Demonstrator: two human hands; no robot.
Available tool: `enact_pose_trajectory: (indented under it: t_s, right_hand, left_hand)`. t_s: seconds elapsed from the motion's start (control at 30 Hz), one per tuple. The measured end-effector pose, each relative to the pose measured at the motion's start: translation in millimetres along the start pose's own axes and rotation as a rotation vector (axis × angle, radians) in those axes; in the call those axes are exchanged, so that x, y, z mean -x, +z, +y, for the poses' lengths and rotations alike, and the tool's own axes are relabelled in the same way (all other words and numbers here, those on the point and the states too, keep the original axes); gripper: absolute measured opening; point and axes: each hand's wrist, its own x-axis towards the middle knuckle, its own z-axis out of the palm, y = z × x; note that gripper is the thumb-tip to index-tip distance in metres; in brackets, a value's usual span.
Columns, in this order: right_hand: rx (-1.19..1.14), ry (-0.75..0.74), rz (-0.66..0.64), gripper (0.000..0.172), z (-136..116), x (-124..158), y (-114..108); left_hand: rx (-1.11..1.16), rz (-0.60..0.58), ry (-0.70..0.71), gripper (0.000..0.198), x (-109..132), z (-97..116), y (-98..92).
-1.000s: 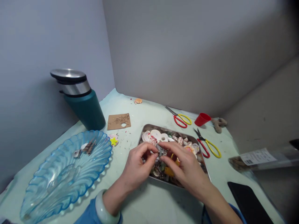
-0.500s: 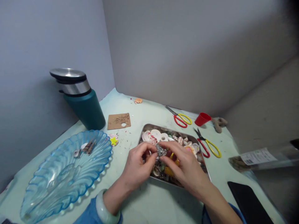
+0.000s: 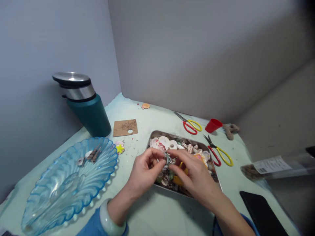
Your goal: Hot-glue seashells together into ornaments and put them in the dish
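Note:
Above the metal tray [image 3: 153, 135] of shells, both my hands meet at a small crumpled piece of silver foil [image 3: 169, 159]. My left hand [image 3: 145, 170] pinches its left side between thumb and fingers. My right hand [image 3: 194, 170] grips the right side, with the thumb below and the index finger on top. Whether anything is inside the foil is too small to tell. White shells [image 3: 163, 141] and speckled shells [image 3: 190, 148] fill the tray, and something yellow [image 3: 179, 179] lies partly hidden beneath my right hand.
At left, a blue scalloped dish [image 3: 73, 183] holds several small pieces; behind it stands a teal bottle [image 3: 91, 114]. A cardboard piece [image 3: 120, 127] lies nearby. Two pairs of scissors [image 3: 192, 126], a red cup [image 3: 213, 125] and a black flat object [image 3: 262, 213] are on the right.
My left hand has shifted slightly left and its fingers have changed position on the foil. The foil looks a little turned or pulled apart. My right hand has hardly moved.

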Motion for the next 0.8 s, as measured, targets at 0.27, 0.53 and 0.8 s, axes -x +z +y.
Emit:
enact_pose_trajectory:
  t_s: [0.27,0.53,0.8]
  right_hand:
    - [-0.004,0.023,-0.029,0.034,-3,1,3]
    - [-0.076,0.041,-0.043,0.031,-5,1,-3]
    - [-0.143,0.061,-0.106,0.030,-7,-1,-9]
  left_hand:
    - [0.081,-0.041,-0.020,0.015,0,2,-0.6]
    - [-0.008,-0.107,0.172,0.023,0,2,-5.9]
    - [-0.022,-0.145,0.211,0.023,-1,2,-7.5]
